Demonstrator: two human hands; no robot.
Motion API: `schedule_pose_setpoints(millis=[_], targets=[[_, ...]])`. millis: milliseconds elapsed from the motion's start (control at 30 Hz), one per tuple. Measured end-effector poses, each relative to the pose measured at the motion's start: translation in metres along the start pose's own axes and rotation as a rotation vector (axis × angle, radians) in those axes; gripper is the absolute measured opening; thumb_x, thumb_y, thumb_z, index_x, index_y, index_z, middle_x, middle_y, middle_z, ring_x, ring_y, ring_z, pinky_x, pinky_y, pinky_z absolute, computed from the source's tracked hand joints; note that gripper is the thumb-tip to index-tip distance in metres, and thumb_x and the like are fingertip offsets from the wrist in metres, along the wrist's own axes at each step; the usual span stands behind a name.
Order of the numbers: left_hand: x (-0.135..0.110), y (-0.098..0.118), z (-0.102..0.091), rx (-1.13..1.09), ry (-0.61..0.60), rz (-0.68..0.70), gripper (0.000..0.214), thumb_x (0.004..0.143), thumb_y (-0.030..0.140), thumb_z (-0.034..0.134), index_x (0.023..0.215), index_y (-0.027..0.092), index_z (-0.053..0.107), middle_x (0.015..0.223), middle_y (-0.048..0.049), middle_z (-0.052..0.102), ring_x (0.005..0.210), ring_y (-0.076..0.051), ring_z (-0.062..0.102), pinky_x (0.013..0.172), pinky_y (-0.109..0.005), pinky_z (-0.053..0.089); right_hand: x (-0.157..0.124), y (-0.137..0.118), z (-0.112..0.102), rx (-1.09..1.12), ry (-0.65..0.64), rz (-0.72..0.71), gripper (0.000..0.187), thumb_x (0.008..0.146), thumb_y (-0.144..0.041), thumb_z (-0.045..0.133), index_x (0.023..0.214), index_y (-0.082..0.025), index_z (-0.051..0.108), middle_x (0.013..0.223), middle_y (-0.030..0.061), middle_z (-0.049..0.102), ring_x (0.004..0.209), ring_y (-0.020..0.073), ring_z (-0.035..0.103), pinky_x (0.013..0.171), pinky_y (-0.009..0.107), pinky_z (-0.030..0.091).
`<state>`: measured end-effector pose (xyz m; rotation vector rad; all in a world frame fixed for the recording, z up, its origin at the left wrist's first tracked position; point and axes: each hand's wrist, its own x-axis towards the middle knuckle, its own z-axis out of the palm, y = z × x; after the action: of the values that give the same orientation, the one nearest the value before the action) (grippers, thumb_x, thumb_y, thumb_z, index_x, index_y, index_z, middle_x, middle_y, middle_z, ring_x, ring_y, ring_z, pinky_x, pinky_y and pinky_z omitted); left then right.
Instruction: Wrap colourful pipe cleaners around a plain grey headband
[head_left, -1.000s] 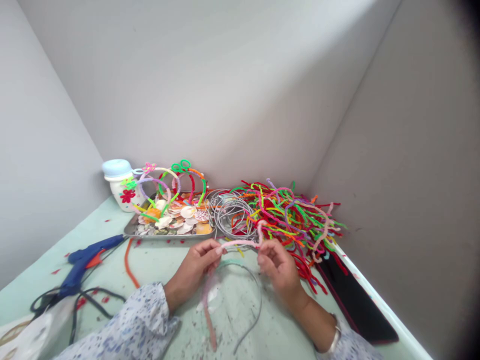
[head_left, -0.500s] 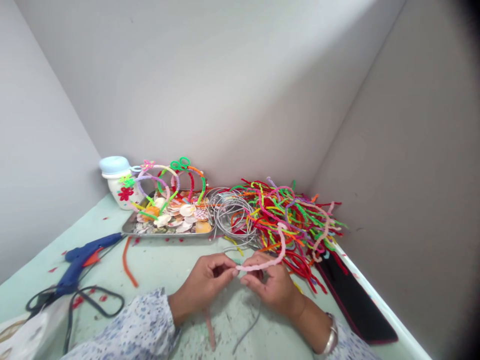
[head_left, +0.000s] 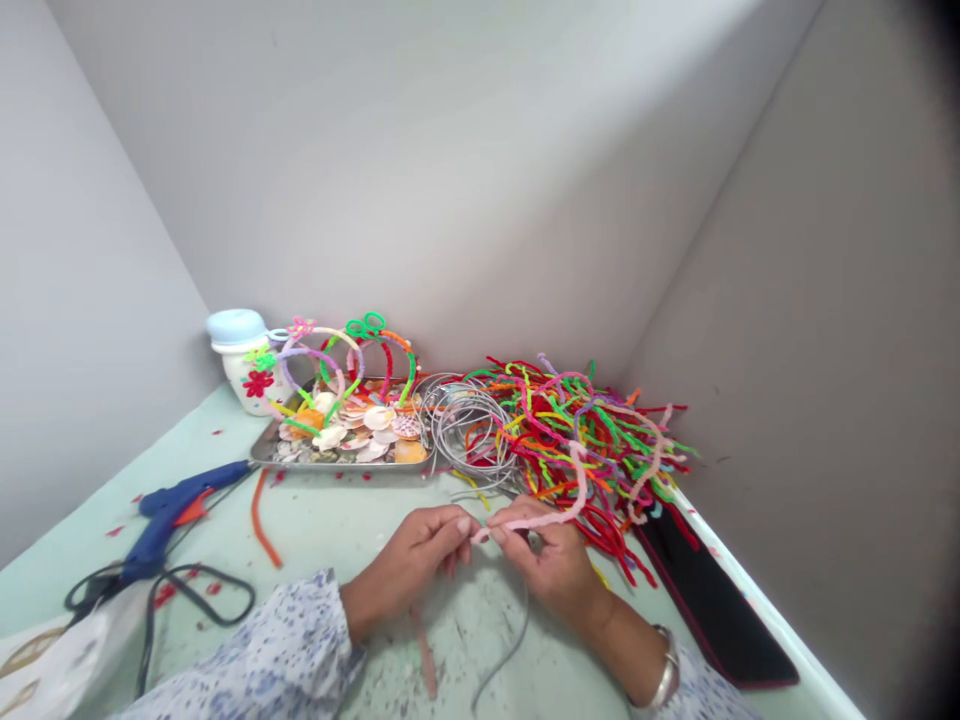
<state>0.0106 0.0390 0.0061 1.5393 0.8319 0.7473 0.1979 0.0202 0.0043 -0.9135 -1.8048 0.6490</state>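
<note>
At the near middle of the bench (head_left: 341, 510), the right hand (head_left: 546, 560) has its thumb and forefinger pinched together on a fuzzy pink stem (head_left: 579, 490), close to the stem's left end. The rest of the stem runs right and bends up, its far end in front of a tangled heap of bright stems (head_left: 600, 420). The left hand (head_left: 424, 548) meets it from the left, thumb and fingers drawn in beside the stem's tip; I can't tell whether that grip has hold of it. Below the hands lie a pink fuzzy length (head_left: 425, 660) and, to its right, a curved grey strand (head_left: 504, 655), their upper ends hidden behind the hands.

Farther off, a coil of grey wire (head_left: 469, 440) sits between the heap and a metal tray (head_left: 337, 467) of shells (head_left: 379, 418). Colourful hoops (head_left: 355, 352) stand over the tray, a blue-lidded white jar (head_left: 238, 352) left of them. Nearer on the left lie a blue glue gun (head_left: 159, 522) and an orange stem (head_left: 262, 522); on the right, a flat black object (head_left: 720, 605).
</note>
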Motion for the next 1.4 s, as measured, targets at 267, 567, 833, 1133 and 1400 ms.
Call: schedule_pose_setpoints(millis=[267, 567, 833, 1133, 1400], targets=[[0.004, 0.005, 0.002, -0.292, -0.168, -0.236, 0.024, 0.083, 0.038, 0.057, 0.082, 0.014, 0.053, 0.069, -0.0007, 0.059, 0.047, -0.008, 0.056, 0.038, -0.016, 0.037, -0.004, 0.008, 0.001, 0.002, 0.053, 0.009, 0.011, 0.083, -0.018, 0.058, 0.087, -0.019, 0.068, 0.078, 0.0040, 0.066, 0.073, 0.0169, 0.060, 0.070, 0.029, 0.047], [0.003, 0.007, 0.007, -0.412, -0.205, -0.291, 0.021, 0.081, 0.033, 0.060, 0.082, 0.013, 0.051, 0.070, -0.0010, 0.060, 0.046, -0.006, 0.058, 0.036, -0.012, 0.037, -0.002, 0.009, -0.001, 0.069, 0.087, 0.067, 0.012, 0.086, -0.020, 0.056, 0.081, -0.018, 0.067, 0.079, 0.0027, 0.065, 0.077, 0.0160, 0.060, 0.075, 0.028, 0.045], [-0.006, 0.002, 0.015, -0.019, -0.082, -0.079, 0.019, 0.088, 0.035, 0.046, 0.084, 0.017, 0.046, 0.073, -0.0008, 0.063, 0.051, -0.008, 0.059, 0.044, -0.017, 0.038, -0.001, 0.006, -0.002, 0.069, 0.060, 0.138, 0.019, 0.087, -0.026, 0.054, 0.073, -0.017, 0.062, 0.068, -0.0001, 0.056, 0.066, 0.0133, 0.052, 0.066, 0.025, 0.041], [-0.009, -0.002, 0.010, 0.711, -0.012, 0.062, 0.020, 0.094, 0.034, 0.032, 0.087, 0.021, 0.046, 0.062, 0.0002, 0.060, 0.052, -0.014, 0.054, 0.050, -0.022, 0.031, -0.002, 0.005, 0.000, 0.037, 0.026, 0.205, 0.023, 0.087, -0.030, 0.053, 0.070, -0.016, 0.059, 0.064, -0.0013, 0.051, 0.062, 0.0127, 0.048, 0.061, 0.024, 0.039], [-0.012, -0.009, 0.006, 0.928, -0.057, 0.176, 0.005, 0.089, 0.021, 0.040, 0.091, 0.021, 0.044, 0.069, 0.0003, 0.059, 0.054, -0.014, 0.052, 0.053, -0.023, 0.029, 0.000, 0.002, -0.001, 0.037, 0.029, 0.231, 0.025, 0.087, -0.032, 0.053, 0.070, -0.016, 0.062, 0.061, -0.0015, 0.051, 0.059, 0.0128, 0.047, 0.058, 0.024, 0.038]])
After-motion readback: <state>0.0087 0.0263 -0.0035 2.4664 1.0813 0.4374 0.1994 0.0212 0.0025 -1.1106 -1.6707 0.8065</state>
